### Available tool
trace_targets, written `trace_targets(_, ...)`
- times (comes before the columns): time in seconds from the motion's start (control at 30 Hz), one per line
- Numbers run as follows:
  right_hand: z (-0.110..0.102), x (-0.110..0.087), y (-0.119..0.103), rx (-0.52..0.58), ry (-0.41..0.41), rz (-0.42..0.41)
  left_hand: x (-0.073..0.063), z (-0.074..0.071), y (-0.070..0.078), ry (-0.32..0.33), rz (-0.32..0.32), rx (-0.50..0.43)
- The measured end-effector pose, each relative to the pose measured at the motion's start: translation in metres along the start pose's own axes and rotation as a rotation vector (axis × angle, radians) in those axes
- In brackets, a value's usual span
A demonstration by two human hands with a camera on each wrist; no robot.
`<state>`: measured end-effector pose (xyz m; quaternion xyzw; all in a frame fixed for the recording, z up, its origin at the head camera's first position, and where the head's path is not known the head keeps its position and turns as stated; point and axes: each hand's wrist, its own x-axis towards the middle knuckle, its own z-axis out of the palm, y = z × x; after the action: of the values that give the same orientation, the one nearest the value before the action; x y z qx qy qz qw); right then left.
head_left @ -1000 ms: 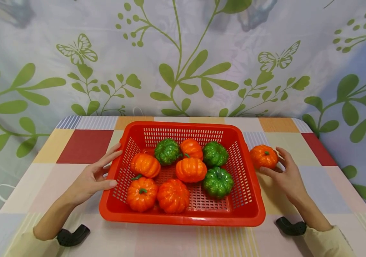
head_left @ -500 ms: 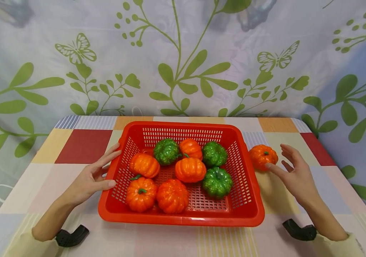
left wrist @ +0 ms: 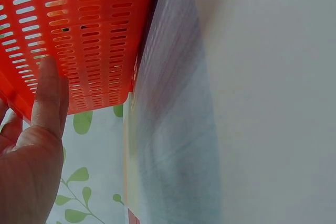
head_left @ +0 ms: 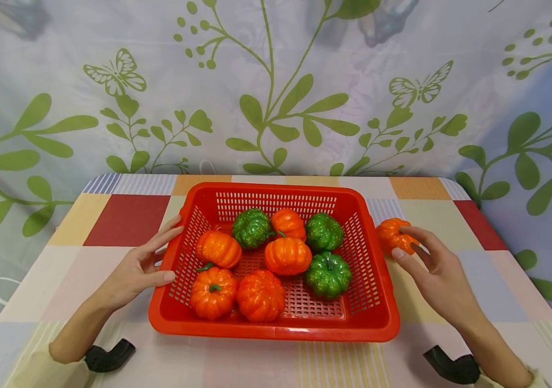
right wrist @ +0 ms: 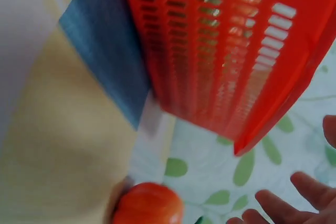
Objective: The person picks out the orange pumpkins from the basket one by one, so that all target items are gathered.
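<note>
A red plastic basket (head_left: 276, 334) with slotted walls stands on the table, holding several small orange pumpkins (head_left: 287, 256) and some green pumpkins (head_left: 329, 275). My left hand (head_left: 137, 269) rests at the basket's left rim, its fingers extended along the side; in the left wrist view a finger lies against the slotted wall. Outside the basket, by its right wall, sits another orange pumpkin (head_left: 392, 235). Over the near right of that pumpkin hovers my right hand (head_left: 442, 277), thumb and fingers spread, fingertips overlapping it in the head view. From the right wrist, the pumpkin (right wrist: 149, 205) shows apart from the fingers (right wrist: 278, 205).
A patchwork-patterned cloth (head_left: 246, 361) covers the table. Behind it hangs a pale curtain (head_left: 159, 81) with green leaves and butterflies. Each wrist wears a black curved device, such as the one (head_left: 111, 357) at the left.
My right hand first drew back to the right from the pumpkin outside the basket, then came back over its right side. The left hand and the basket have stayed put.
</note>
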<state>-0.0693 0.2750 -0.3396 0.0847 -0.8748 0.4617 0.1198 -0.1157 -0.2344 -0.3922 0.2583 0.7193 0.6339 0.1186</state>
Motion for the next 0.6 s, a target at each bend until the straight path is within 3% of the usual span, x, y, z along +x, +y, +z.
trace_targets(0.33, 0.01, 0.0, -0.039, -0.07, -0.103, -0.118, 0.0, 0.0, 0.0, 0.005, 0.001, 0.01)
trace_targets(0.6, 0.024, -0.001, -0.062, 0.02, -0.236, -0.127, 0.0, 0.001, 0.001, 0.006, 0.014, 0.008)
